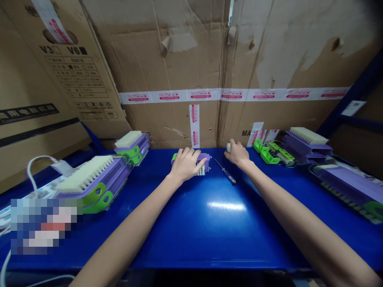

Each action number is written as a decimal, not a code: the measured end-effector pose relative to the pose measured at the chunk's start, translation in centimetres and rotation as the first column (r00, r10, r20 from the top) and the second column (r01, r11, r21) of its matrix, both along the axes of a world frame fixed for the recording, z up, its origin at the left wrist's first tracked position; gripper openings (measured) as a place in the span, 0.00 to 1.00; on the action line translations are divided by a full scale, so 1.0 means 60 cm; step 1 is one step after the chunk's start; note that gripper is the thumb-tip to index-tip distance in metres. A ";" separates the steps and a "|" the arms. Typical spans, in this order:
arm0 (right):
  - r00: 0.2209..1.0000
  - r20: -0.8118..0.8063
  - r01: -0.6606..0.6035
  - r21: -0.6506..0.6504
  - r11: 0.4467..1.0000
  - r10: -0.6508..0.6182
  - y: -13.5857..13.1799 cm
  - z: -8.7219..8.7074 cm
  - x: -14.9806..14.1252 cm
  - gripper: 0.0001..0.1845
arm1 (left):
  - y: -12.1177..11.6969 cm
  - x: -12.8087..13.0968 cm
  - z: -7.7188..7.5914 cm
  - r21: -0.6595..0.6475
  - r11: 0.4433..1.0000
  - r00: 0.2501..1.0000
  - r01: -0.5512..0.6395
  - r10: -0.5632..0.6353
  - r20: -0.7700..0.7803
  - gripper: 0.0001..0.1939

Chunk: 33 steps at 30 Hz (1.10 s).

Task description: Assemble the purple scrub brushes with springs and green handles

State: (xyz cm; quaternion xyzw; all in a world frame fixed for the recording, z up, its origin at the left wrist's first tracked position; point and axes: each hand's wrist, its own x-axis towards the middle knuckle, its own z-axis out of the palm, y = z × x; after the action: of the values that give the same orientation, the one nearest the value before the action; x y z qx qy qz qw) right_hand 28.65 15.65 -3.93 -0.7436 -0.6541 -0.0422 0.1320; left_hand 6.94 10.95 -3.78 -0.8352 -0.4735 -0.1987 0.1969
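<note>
"What does the person work on?"

"A glossy blue table [179, 231], with light reflected on its near part. Toward the front, one large brush [89, 173] lies bristles up on the left; another, a purple one [350, 181], lies bristles down on the right. They seem parked at the sides to leave the arms room."

"And between the hands?"

"A screwdriver [227, 174], its handle toward the person, presumably for easy reach."

"What does the left hand do?"

"The left hand [187, 163] rests palm down on a small purple brush [206, 158] straight ahead on the table. Its fingers bend over the top, thumb along the near side: a hold from above, likely to steady it."

"The right?"

"The right hand [237, 153] is closed, fingers curled on a small white piece [228, 147]. Its fingertips are partly hidden, which suits so little a thing."

"Farther off?"

"Green parts [266, 154] and a purple block [309, 145] on the right, a smaller brush [133, 145] on the left. Behind stands taped cardboard [170, 67], perhaps as a screen."
</note>
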 end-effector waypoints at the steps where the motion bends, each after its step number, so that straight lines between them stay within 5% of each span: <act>1: 1.000 -0.014 0.008 -0.005 1.000 -0.008 0.002 0.002 0.001 0.23 | 0.000 0.000 0.000 0.001 1.000 1.000 -0.002 0.002 0.000 0.26; 12: 1.000 -0.027 -0.015 -0.039 0.999 0.014 -0.009 0.001 -0.001 0.21 | -0.001 -0.001 -0.002 -0.013 1.000 1.000 0.010 -0.009 0.021 0.25; 20: 0.990 0.066 -0.133 0.152 0.979 0.124 -0.089 0.030 0.056 0.23 | 0.001 -0.018 0.001 0.014 1.000 0.999 -0.014 0.014 -0.037 0.33; 27: 0.976 0.213 0.016 0.070 0.997 -0.031 -0.180 0.042 0.170 0.16 | 0.003 -0.026 0.004 0.007 0.999 0.996 -0.051 0.051 -0.073 0.39; 33: 0.939 0.279 0.236 -0.096 0.967 -0.202 -0.200 0.027 0.227 0.11 | 0.004 -0.023 0.003 -0.007 0.998 0.994 -0.066 0.065 -0.083 0.40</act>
State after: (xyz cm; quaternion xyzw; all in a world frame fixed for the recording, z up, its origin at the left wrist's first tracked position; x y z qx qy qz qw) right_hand 42.25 3.63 -2.32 -0.8063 -0.5802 -0.1144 -0.0107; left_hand 5.56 11.17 -3.57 -0.8276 -0.4930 -0.1554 0.2188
